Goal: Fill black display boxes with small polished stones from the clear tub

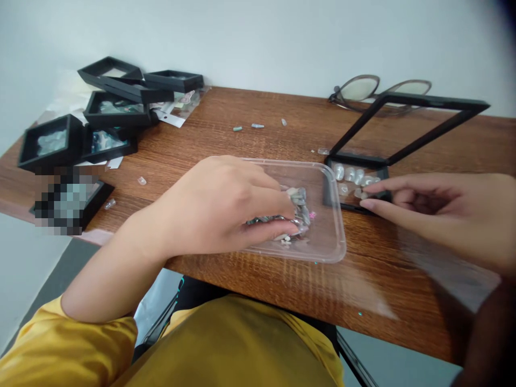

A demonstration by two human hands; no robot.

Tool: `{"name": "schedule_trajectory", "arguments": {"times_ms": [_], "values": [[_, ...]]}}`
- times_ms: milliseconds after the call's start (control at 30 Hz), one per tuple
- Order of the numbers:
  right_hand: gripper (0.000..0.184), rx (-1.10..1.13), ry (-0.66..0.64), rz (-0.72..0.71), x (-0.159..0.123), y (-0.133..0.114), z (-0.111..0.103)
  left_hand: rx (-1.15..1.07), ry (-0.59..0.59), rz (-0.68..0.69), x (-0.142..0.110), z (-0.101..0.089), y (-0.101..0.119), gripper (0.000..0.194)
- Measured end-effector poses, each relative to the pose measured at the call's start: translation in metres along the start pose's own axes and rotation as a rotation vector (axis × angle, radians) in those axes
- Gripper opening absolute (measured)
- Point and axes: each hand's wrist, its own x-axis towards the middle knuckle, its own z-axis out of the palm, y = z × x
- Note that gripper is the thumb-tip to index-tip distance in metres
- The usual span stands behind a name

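Your right hand [439, 207] pinches a small pale piece [364, 195] between thumb and forefinger, over the base of the black frame box [350, 207]. The box's lid [433, 101] stands raised beyond that pinch, with glasses [358, 87] farther behind it. Clear oval pieces [350, 174] lie in the base, just ahead of your right fingertips. Left of the pinch, your left hand [226, 204] reaches into a clear plastic tub [341, 236], fingers and thumb curled about a heap of shiny pieces [300, 199]; I cannot tell whether they grasp any. Beyond and left of this hand, several black boxes [139, 94] sit piled on the wooden table [258, 279].
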Motion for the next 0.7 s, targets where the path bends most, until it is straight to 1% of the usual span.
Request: {"name": "schedule_trajectory", "arguments": {"times_ms": [67,200,367,467,600,700], "values": [[0.057,0.009,0.003,-0.044,0.002,-0.007,0.0,-0.007,0.001,-0.011,0.0,0.001,0.0,0.031],[0.056,0.041,0.014,-0.061,0.004,-0.016,0.001,-0.007,-0.008,-0.029,0.0,0.001,0.0,0.029],[0.06,0.038,0.014,-0.04,0.003,-0.007,0.003,-0.014,-0.014,-0.046,-0.001,0.001,0.0,0.028],[0.063,0.004,0.042,-0.005,0.002,-0.004,0.003,-0.012,-0.016,-0.059,-0.002,0.0,0.0,0.026],[0.063,-0.037,0.086,-0.026,0.003,-0.018,0.004,-0.024,-0.028,-0.105,-0.003,0.0,0.0,0.023],[0.07,-0.035,0.101,-0.008,0.003,-0.025,0.004,-0.027,-0.063,-0.149,-0.004,0.001,-0.001,0.019]]}}
